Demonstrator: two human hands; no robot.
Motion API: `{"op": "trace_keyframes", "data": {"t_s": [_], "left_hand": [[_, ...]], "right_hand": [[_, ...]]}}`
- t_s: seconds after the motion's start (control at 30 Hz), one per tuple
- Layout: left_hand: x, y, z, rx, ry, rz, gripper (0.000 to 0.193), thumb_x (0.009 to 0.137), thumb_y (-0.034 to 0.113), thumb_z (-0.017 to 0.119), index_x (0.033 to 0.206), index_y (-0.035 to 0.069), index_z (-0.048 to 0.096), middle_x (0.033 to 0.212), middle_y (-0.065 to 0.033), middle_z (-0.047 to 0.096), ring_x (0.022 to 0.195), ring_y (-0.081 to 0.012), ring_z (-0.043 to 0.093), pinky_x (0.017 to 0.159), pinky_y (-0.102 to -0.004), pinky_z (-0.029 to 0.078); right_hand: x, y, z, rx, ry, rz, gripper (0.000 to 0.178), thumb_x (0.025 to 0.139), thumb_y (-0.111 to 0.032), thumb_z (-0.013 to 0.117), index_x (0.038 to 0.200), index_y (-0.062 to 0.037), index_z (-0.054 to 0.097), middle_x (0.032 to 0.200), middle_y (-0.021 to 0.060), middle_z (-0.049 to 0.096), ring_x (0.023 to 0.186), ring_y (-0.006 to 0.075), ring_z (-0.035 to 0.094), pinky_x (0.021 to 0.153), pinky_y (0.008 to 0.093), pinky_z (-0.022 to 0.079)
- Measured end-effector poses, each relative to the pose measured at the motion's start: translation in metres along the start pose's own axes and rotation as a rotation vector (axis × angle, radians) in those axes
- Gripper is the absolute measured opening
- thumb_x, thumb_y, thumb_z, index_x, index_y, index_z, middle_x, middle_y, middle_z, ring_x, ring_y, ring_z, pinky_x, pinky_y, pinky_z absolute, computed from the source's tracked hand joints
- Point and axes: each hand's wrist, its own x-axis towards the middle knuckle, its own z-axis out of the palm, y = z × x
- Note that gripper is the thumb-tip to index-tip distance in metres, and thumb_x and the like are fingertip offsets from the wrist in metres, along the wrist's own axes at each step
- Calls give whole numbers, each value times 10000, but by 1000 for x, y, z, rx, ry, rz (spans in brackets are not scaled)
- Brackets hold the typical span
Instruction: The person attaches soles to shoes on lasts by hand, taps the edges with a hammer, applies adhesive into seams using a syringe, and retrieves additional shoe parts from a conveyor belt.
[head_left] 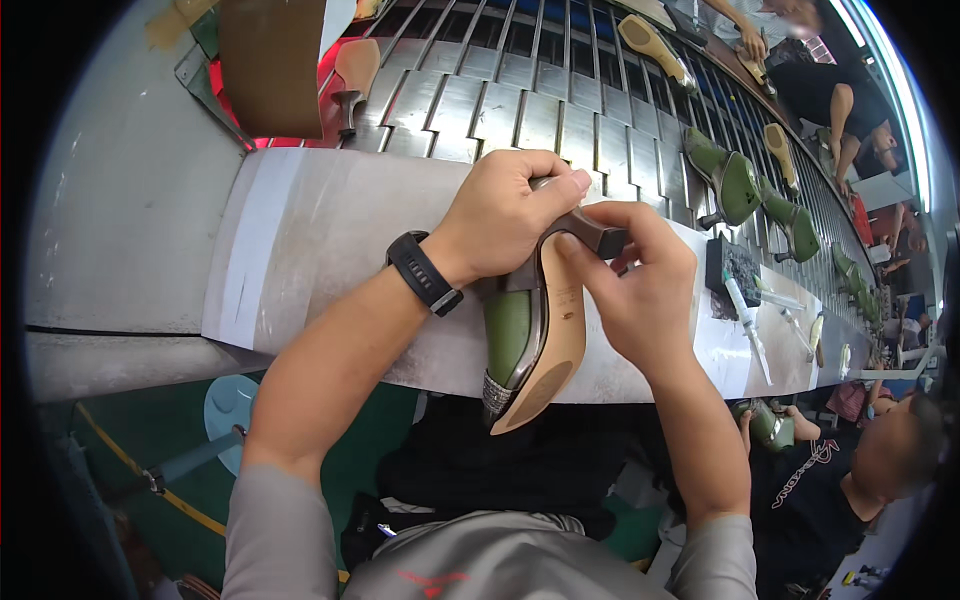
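A green shoe [508, 335] is being held at the centre of the frame, over the worktop [320, 240]. Its rear is being grasped by the curled fingers of the left hand [505, 215]; its heel [597, 236] is being gripped by those of the right hand [650, 285], thumb near the sole [562, 325]. Light, stiff handling is being anticipated; the glittery toe band [495, 393] is being judged scuff-prone, heel and sole being preferred for gripping

Small dark print [566, 312], too fine for me to read, marks the long tan sole [569, 338] of the green, brown-heeled shoe [509, 330] I hold. Blurred red lettering [434, 578] crosses my grey fabric shirt [520, 555]; slanting white lettering [806, 471] decorates a co-worker's black short-sleeved T-shirt [790, 525].
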Motion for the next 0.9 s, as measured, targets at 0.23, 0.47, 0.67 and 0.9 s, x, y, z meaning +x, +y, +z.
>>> {"op": "trace_keyframes", "data": {"t_s": [0.23,0.47,0.67,0.9], "left_hand": [[0,0,-2,58,15,-40,338,1037,287,685,1002,-40,762,876,-58,750,816,-92,660,735,-275,536],[-1,0,-2,41,26,-30,334,1029,279,691,983,-45,758,834,-36,739,760,-86,642,685,-278,519],[-3,-3,-6,57,73,31,331,1019,285,696,962,-35,762,792,-28,721,736,-74,621,664,-273,509],[-4,-3,-5,117,112,56,338,1012,284,691,952,-39,769,742,-32,715,674,-72,592,607,-282,483]], "right_hand": [[-2,2,-7,321,-354,600,438,899,-370,880,940,32,712,769,42,687,691,91,603,622,284,505],[11,-17,-8,25,-355,541,496,842,-409,904,767,29,685,609,58,644,564,137,608,566,340,506],[12,-24,-7,-1,-448,574,422,892,-349,871,856,55,755,648,100,698,556,151,640,555,351,517],[13,-29,-23,76,-618,653,415,950,-293,826,846,104,761,651,124,720,578,132,676,570,325,540]]}}
